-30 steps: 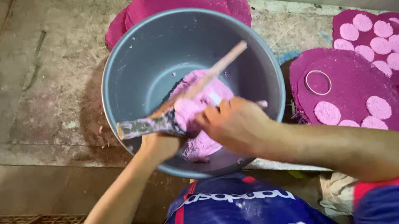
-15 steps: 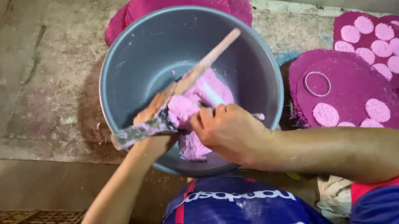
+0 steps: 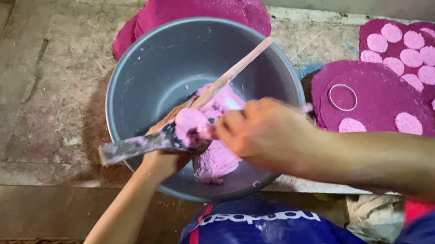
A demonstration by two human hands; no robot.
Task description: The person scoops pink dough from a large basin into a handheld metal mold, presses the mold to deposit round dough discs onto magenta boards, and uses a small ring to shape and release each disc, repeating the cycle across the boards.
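Left hand (image 3: 162, 161) grips a flat paste-smeared spatula (image 3: 138, 146); right hand's (image 3: 265, 137) fingers pinch soft, sticky pink dough (image 3: 192, 125) off it, above the grey round plastic basin (image 3: 160, 66). It probably deforms easily.

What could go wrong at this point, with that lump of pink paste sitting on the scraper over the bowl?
The pink paste lump sits on the flat scraper, held level by the left hand; a tilt could drop it. The right hand works it near the grey bowl rim, so paste may fall outside. The wooden stick leans loose and could slide.
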